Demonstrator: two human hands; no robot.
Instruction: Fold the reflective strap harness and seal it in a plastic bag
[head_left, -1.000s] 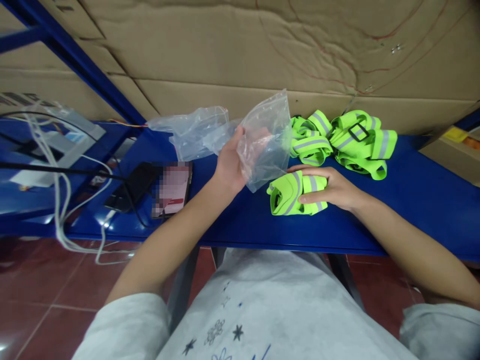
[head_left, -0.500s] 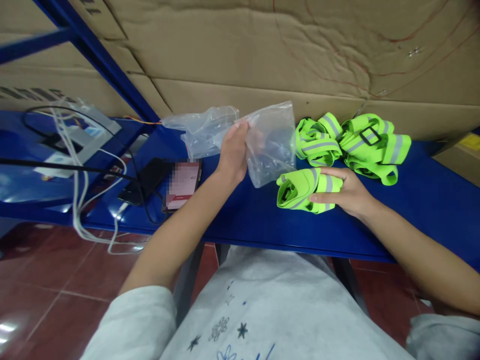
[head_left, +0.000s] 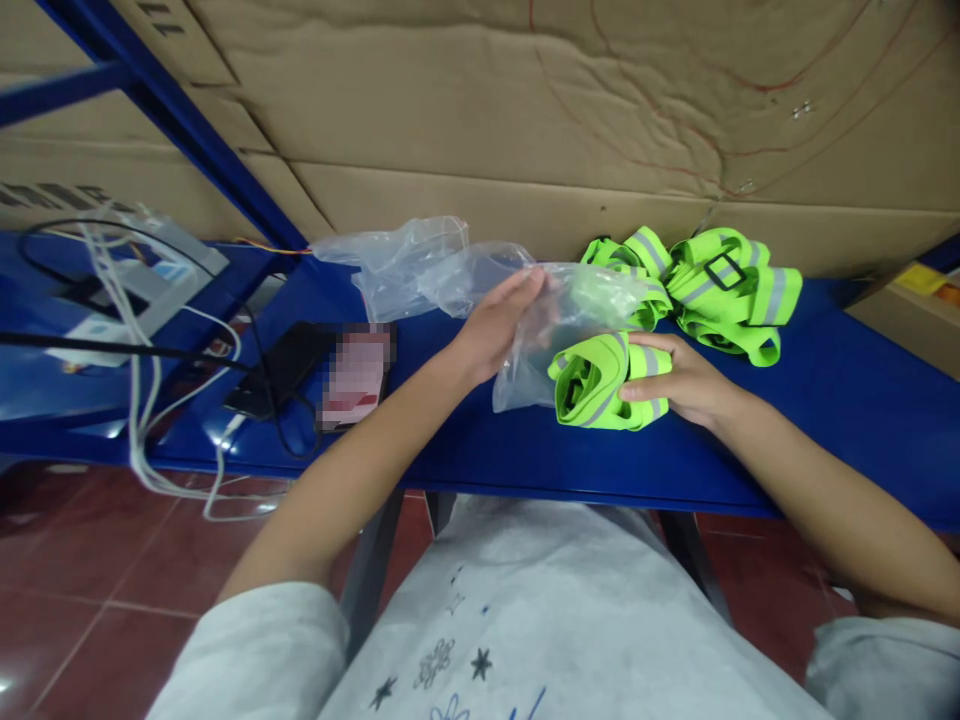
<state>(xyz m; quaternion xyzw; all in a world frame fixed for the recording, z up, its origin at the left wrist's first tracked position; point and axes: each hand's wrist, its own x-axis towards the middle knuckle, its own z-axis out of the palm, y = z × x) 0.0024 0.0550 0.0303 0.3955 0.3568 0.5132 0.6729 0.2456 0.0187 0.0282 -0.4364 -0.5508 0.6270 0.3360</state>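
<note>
My right hand point(head_left: 686, 380) grips a folded neon-green reflective strap bundle point(head_left: 592, 385) lying on the blue table point(head_left: 825, 400). My left hand point(head_left: 495, 325) holds a clear plastic bag point(head_left: 570, 310), its fingers partly inside the bag's mouth. The bag lies tilted over the top of the bundle and touches it. Behind them rests a pile of more neon-green reflective straps point(head_left: 712, 285) with a black buckle.
More crumpled clear plastic bags point(head_left: 405, 260) lie at the back left of the table. A phone point(head_left: 356, 375) and a dark device with cables point(head_left: 150, 340) sit to the left. Cardboard sheets point(head_left: 525, 110) form the back wall. Red tiled floor lies below.
My left hand has lowered the clear bag from upright down towards the right, over the folded bundle. My right hand has stayed on the bundle.
</note>
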